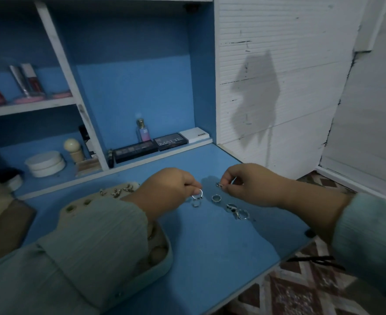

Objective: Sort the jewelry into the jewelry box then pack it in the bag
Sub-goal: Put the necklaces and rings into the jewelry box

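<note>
While both hands work over the desk (210, 242), sorting looks partway done, not finished. Left hand (167, 187) pinches a silver ring (199, 193) at the fingertips, held just above the desk surface. Right hand (239, 180) pinches a small piece (219, 185), likely another ring or stud; too small to tell which. Both hands curled, neither spread.

Jewelry box (158, 258) sits open on the desk at the left, mostly hidden under the left sleeve (92, 242). Its far end shows a few small gold-toned pieces (117, 192) already seated, so some sorting seems done. Empty holes show near the sleeve cuff.

Loose on the desk between the hands: one ring (196, 203) under the left fingers, a band (216, 198) in the middle, and two chunkier rings (237, 211) close together toward the right. So at least four pieces, plus the two held, are left to place.

No bag clearly in view; packing not started, as I judge it. Box needs closing first.
</note>
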The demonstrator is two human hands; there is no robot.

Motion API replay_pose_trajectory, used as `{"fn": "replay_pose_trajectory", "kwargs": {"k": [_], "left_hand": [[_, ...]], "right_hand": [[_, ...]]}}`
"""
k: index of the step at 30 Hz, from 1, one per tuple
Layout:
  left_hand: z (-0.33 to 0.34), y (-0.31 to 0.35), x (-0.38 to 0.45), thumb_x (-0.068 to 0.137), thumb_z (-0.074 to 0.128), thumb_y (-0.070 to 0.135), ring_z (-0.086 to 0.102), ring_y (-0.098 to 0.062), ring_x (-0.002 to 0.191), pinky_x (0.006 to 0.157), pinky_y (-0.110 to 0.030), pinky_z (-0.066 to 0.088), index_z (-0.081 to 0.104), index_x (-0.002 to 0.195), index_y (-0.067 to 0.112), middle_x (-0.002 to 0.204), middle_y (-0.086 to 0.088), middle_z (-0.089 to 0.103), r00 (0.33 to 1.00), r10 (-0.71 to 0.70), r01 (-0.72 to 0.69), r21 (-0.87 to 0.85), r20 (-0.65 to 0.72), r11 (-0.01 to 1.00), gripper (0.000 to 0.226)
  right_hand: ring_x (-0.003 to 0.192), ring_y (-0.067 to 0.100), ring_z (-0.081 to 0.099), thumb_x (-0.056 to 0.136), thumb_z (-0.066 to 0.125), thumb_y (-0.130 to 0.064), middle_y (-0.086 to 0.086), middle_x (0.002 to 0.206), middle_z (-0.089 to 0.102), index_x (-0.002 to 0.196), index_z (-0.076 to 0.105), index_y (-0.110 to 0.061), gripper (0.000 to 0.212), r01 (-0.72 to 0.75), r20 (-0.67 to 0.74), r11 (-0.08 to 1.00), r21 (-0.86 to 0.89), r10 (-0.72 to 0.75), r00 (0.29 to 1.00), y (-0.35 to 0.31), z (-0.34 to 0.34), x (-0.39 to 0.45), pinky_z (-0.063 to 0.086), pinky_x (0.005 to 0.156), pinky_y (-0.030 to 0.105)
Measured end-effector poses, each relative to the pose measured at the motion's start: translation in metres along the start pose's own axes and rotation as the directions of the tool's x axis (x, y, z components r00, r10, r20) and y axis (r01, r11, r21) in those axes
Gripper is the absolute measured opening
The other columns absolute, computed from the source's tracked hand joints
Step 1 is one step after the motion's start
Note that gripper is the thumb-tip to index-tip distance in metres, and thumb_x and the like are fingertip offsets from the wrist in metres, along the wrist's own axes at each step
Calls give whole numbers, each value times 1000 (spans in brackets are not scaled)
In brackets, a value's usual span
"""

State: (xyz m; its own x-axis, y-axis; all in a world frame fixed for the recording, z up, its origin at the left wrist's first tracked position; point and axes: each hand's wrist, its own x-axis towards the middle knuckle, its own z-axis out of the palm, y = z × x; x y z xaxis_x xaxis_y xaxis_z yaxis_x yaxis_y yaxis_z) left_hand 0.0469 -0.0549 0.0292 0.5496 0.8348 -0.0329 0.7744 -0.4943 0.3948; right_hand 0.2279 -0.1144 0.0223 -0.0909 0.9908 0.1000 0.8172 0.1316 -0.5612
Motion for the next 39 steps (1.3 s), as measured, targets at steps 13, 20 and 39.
{"fn": "replay_pose_trajectory", "kwargs": {"k": [13, 20, 39], "left_hand": [[-50, -63, -111, 93, 52, 7, 61, 6, 52, 43, -7, 40, 61, 87, 17, 74, 1, 65, 955, -282, 180, -571, -94, 801, 15], [-56, -100, -156, 87, 63, 12, 63, 5, 62, 57, -8, 48, 68, 89, 20, 76, 7, 69, 903, -415, 278, -583, -113, 764, 10], [-35, -118, -187, 86, 62, 37, 61, -6, 90, 69, -13, 43, 68, 83, 32, 93, 9, 69, 869, -464, 340, -478, -169, 810, 8]], "right_hand": [[66, 16, 60, 91, 54, -6, 8, 73, 65, 78, 61, -10, 15, -53, 237, 831, 554, -97, 967, -112, 53, 2, 52, 67, 19], [63, 16, 61, 88, 59, -10, 5, 69, 68, 82, 65, -3, 10, 23, 217, 894, 448, -133, 967, -152, 82, 5, 54, 64, 24], [53, -7, 50, 85, 64, -22, -18, 65, 55, 79, 66, -26, 7, 320, 199, 946, 60, -325, 925, -159, 118, 16, 38, 52, 4]]}}
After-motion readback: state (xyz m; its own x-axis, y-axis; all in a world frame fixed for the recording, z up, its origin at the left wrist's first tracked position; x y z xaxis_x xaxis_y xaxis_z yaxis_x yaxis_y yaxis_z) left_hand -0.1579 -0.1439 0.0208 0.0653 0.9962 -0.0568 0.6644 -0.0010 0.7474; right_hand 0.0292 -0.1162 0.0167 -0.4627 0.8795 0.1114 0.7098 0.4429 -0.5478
